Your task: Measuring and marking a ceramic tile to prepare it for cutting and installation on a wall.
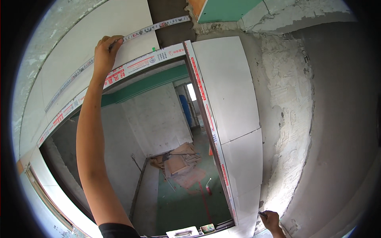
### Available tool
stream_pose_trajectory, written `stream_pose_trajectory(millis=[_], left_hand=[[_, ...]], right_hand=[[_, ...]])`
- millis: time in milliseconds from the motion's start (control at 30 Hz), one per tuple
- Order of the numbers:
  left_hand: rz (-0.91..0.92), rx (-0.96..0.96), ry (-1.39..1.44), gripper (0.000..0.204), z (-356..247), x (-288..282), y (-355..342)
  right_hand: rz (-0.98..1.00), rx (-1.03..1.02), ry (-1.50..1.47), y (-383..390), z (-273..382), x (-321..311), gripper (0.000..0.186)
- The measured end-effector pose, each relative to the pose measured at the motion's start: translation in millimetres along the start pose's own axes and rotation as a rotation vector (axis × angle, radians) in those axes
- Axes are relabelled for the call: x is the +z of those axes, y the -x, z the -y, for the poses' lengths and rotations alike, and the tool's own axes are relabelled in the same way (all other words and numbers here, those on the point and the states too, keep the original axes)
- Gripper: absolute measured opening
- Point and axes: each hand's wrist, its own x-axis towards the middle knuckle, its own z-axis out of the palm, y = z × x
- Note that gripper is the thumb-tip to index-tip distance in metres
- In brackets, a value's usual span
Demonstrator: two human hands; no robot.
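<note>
My left hand (106, 49) is raised at the upper left, its fingers closed on a long, narrow, pale strip that looks like a straightedge (143, 31). The strip lies along the large pale wall tiles (127, 18) above the opening, and its right end reaches over a dark bare patch of wall (170, 33). Down at the lower right, my right hand (272, 221) is closed around a small dark tool (262, 214), of which only a short end shows. That hand is beside the lower edge of the tiled strip (240, 99) right of the opening.
A frame (201, 87) with white, red-printed film borders the opening. On its bottom ledge lie a flat pale tool with a handle (182, 232) and a small box (207, 228). Beyond it, flattened cardboard (178, 162) covers part of the floor. Rough plaster (287, 119) runs down the right.
</note>
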Motion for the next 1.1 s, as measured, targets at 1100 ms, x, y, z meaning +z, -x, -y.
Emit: stream_pose_trajectory(millis=[1100], left_hand=[[-0.128, 0.138, -0.018, 0.019, -9, 46, 8]], right_hand=[[0.049, 0.086, -0.153, 29, -25, 40, 0.029]])
